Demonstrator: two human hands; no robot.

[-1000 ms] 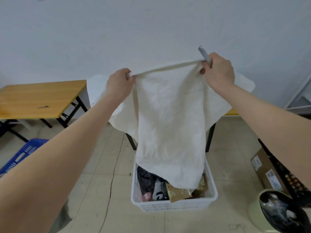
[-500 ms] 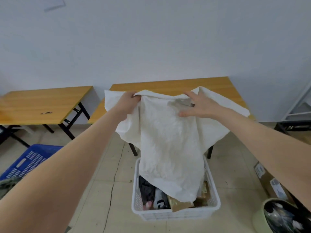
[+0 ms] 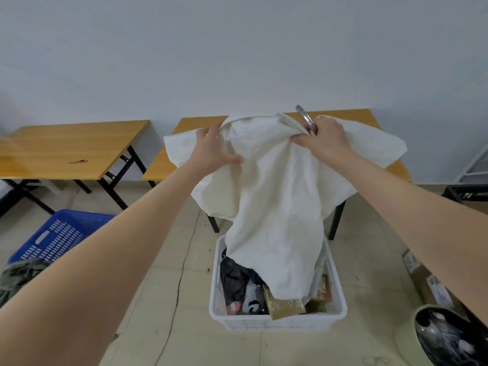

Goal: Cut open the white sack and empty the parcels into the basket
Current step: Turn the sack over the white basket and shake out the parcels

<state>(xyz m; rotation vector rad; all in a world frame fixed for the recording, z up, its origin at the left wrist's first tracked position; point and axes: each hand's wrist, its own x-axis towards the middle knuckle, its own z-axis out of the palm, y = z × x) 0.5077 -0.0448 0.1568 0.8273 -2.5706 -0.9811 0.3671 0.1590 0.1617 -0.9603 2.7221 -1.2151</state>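
Note:
The white sack (image 3: 274, 207) hangs limp, its top bunched at the table edge and its lower end inside the white basket (image 3: 340, 302) on the floor. My left hand (image 3: 211, 149) grips the sack's upper left fold. My right hand (image 3: 327, 138) pinches the upper right fold and also holds a metal cutter (image 3: 305, 118) that sticks up past the fingers. Dark and brown parcels (image 3: 285, 305) lie in the basket, partly hidden by the sack.
A wooden table (image 3: 364, 120) stands behind the sack, with another sack spread on it. A second table (image 3: 66, 146) is at left, a blue crate (image 3: 58, 236) below it. A cardboard box (image 3: 422, 276) and a green bin (image 3: 406, 336) sit at lower right.
The sack's top came down from chest height to the table edge. My hands shifted their hold on its top folds; the right hand now pinches the cloth, the cutter showing again.

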